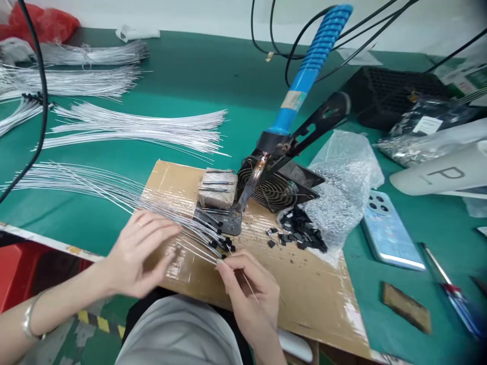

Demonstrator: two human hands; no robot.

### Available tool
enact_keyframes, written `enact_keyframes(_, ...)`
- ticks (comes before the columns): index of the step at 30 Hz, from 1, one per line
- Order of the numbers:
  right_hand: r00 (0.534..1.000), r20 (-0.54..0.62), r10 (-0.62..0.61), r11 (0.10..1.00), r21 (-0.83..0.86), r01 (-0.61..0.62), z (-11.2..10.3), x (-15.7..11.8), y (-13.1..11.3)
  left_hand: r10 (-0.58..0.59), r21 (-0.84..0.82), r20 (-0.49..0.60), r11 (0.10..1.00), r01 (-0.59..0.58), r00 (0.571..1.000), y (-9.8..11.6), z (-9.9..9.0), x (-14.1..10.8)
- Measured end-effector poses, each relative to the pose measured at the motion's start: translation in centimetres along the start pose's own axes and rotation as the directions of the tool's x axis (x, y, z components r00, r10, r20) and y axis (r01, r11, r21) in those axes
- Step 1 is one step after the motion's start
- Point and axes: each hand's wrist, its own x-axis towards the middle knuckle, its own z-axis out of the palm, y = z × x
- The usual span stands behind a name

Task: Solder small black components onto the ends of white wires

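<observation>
Clock read from the right grip (pixel 251 291). Right grip: thumb and forefinger pinched on white wires (pixel 190 223) close to their black tips (pixel 228 244); exact count of wires held could not be told. A thin strand poked out below the fingers. The wires fanned away toward 10 o'clock, over cardboard (pixel 315 299) and onto the green tabletop (pixel 182 76). Left grip (pixel 146 253) lay between 9 and 10, released, fingers parted beside the wires; contact could not be told.

Between 11 and 12: pale block (pixel 217 195) bearing thin metal rods. Between 12 and 1: round-grilled fan (pixel 272 190), with a blue handle (pixel 314 56) slanting above it. Between 1 and 2: heap of small black pieces (pixel 300 228), next to a clear bag (pixel 342 177). At 2: pale-blue phone (pixel 393 233). At 11, farther off: more white bundles (pixel 140 126).
</observation>
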Motion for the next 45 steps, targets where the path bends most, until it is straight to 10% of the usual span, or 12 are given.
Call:
enact_keyframes(5,1.000,0.016,0.003,0.999,-0.035,-0.002,0.4,0.6,-0.7,-0.141,-0.265,0.166,0.947,0.181,0.976,4.4,2.4,2.8)
enact_keyframes(13,0.980,0.126,0.156,0.987,0.009,-0.158,-1.5,1.4,-0.2,-0.337,-0.405,0.416,0.763,0.504,0.845,3.3,2.6,3.7)
enact_keyframes(21,0.986,0.164,-0.010,0.995,-0.100,0.026,-1.3,1.9,-0.3,-0.363,-0.420,0.574,0.639,0.644,0.734,3.5,2.4,4.0)
enact_keyframes(32,0.981,-0.003,0.194,0.979,0.057,-0.194,-1.4,1.0,0.3,-0.484,-0.539,0.579,0.376,0.754,0.656,4.2,3.2,4.9)
enact_keyframes(37,0.885,-0.344,0.312,0.922,0.334,-0.195,-2.0,0.8,0.6,-0.536,-0.595,0.531,0.316,0.739,0.657,4.4,2.9,5.6)
enact_keyframes(45,0.923,-0.193,0.331,0.941,0.135,-0.310,-1.1,0.6,-1.2,-0.558,-0.623,0.497,0.304,0.721,0.664,4.7,2.9,6.0)
